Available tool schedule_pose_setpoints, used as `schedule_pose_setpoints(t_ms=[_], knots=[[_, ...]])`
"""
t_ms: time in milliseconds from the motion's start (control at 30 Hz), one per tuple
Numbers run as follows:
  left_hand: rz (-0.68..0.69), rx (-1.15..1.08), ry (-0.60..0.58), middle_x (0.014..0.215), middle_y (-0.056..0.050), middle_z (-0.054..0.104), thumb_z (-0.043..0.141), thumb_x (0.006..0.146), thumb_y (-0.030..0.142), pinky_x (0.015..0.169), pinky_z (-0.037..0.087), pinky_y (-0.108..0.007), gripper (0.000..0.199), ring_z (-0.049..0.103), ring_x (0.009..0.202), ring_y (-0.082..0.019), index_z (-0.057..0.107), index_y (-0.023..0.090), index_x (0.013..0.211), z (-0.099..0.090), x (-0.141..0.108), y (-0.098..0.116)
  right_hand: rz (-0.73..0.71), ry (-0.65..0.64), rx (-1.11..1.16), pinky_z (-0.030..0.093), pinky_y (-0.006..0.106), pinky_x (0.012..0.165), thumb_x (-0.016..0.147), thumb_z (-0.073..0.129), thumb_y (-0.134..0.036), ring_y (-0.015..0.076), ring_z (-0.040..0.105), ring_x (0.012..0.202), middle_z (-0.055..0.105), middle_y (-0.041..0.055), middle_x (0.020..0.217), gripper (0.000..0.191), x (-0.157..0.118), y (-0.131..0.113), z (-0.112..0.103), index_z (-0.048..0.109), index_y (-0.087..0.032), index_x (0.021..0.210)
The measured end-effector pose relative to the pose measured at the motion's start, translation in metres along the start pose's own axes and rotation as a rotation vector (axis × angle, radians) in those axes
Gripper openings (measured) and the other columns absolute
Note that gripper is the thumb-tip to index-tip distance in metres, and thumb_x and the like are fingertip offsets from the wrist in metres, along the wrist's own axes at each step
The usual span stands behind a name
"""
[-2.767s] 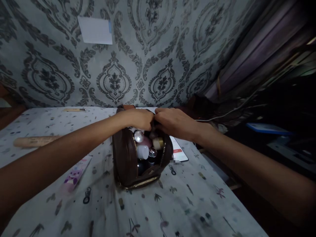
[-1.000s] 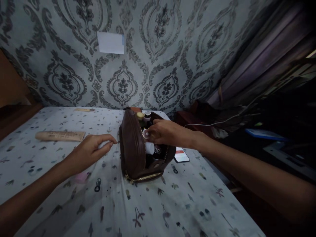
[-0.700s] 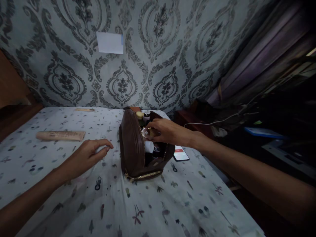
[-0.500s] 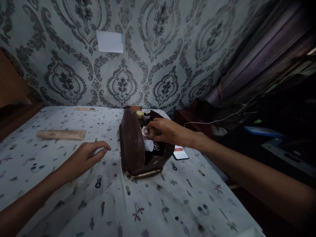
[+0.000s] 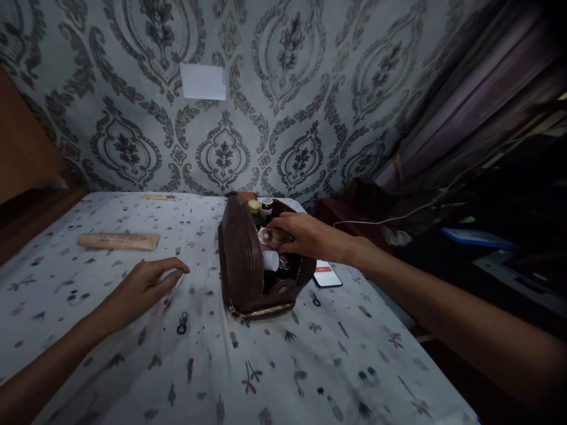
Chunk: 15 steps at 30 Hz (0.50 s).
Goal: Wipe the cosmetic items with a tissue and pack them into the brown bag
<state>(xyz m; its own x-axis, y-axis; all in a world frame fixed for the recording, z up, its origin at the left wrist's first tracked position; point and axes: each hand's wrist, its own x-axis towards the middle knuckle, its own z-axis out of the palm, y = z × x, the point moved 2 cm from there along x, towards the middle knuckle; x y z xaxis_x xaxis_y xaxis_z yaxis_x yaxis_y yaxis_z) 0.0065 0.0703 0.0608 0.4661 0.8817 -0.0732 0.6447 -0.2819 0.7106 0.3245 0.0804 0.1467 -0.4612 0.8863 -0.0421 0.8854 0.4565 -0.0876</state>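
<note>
A brown zip bag (image 5: 241, 254) stands open on the patterned cloth (image 5: 266, 378), gold zip teeth along its rim. My right hand (image 5: 305, 236) reaches into it from the right, fingers closed round a small amber bottle (image 5: 278, 237) with a pale end. Beside that bottle are a white cylindrical cap (image 5: 270, 260), a dark glossy container (image 5: 284, 268), a dark bottle with a silvery top (image 5: 266, 206) and a yellowish round lid (image 5: 254, 206). My left hand (image 5: 148, 283) hovers left of the bag, thumb and fingers curved and apart. A small purple mark below it is unclear.
A beige squeeze tube (image 5: 119, 241) lies at the left, with a thin beige packet (image 5: 159, 197) farther back. A lit phone (image 5: 328, 274) lies right of the bag. Patterned wallpaper (image 5: 283, 118) rises behind; a white cable (image 5: 376, 222) runs at the right.
My left hand has drawn slightly left and down, away from the bag. My right hand keeps its hold on the bottle inside the bag. The view has shifted a little.
</note>
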Motion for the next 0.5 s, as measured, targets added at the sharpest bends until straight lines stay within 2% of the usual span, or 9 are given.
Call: schedule_pose_setpoints(t_ms=[200, 300, 500], knots=[[-0.048, -0.013, 0.008, 0.048, 0.008, 0.029, 0.037, 0.089, 0.062, 0.047, 0.018, -0.023, 0.058, 0.026, 0.044, -0.012, 0.066, 0.015, 0.109, 0.001, -0.001, -0.006, -0.022, -0.011, -0.025, 0.039, 0.025, 0.075, 0.080, 0.065, -0.010, 0.0197, 0.062, 0.089, 0.069, 0.0084, 0.098, 0.028, 0.001, 0.002, 0.003, 0.069, -0.014, 0.108], [-0.062, -0.018, 0.014, 0.049, 0.007, 0.031, 0.038, 0.087, 0.064, 0.047, 0.019, -0.023, 0.059, 0.027, 0.043, -0.012, 0.067, 0.016, 0.107, 0.001, -0.003, -0.010, 0.010, -0.010, -0.090, 0.036, 0.026, 0.070, 0.087, 0.065, -0.021, 0.0196, 0.060, 0.083, 0.067, 0.0092, 0.093, 0.016, 0.001, 0.003, 0.004, 0.066, -0.013, 0.100], [-0.009, 0.000, 0.109, 0.049, 0.005, 0.038, 0.041, 0.088, 0.061, 0.048, 0.022, -0.024, 0.053, 0.032, 0.043, -0.013, 0.070, 0.019, 0.102, -0.001, -0.006, -0.023, 0.021, -0.023, -0.136, 0.036, 0.026, 0.068, 0.093, 0.062, -0.036, 0.0173, 0.057, 0.078, 0.064, 0.0104, 0.094, 0.025, 0.000, -0.005, 0.000, 0.067, -0.012, 0.097]])
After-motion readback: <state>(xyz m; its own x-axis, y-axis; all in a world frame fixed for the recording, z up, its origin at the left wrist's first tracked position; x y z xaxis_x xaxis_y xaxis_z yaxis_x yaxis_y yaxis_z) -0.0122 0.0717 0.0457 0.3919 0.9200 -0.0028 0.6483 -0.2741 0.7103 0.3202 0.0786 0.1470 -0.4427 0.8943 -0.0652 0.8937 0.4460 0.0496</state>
